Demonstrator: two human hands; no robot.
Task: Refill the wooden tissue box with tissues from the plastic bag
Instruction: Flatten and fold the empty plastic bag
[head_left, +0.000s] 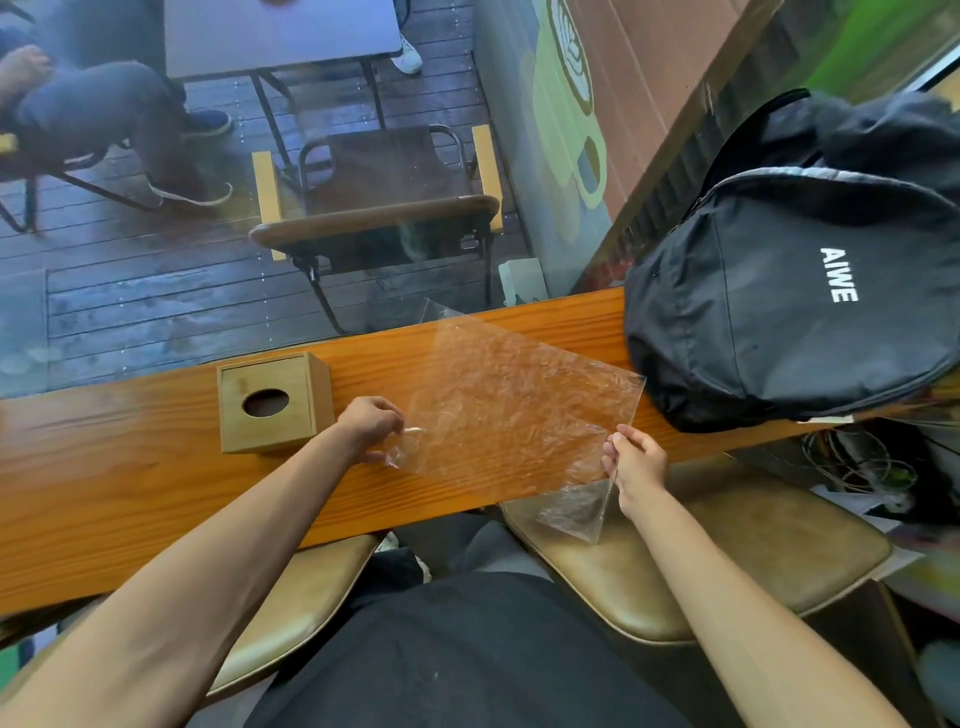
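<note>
A clear, crinkled plastic bag (514, 405) is held flat just above the wooden counter, and I see no tissues inside it. My left hand (370, 427) pinches the bag's near-left corner. My right hand (635, 465) pinches its near-right edge, where a fold of plastic hangs down over the counter's front edge. The wooden tissue box (272, 401) stands upright on the counter just left of my left hand. Its oval top opening looks dark, with no tissue showing.
The long wooden counter (156, 467) runs left to right against a window. A black backpack (789, 291) rests on its right end, close to the bag. Two padded stools (727, 561) are below the counter. Cables and clutter lie at the far right.
</note>
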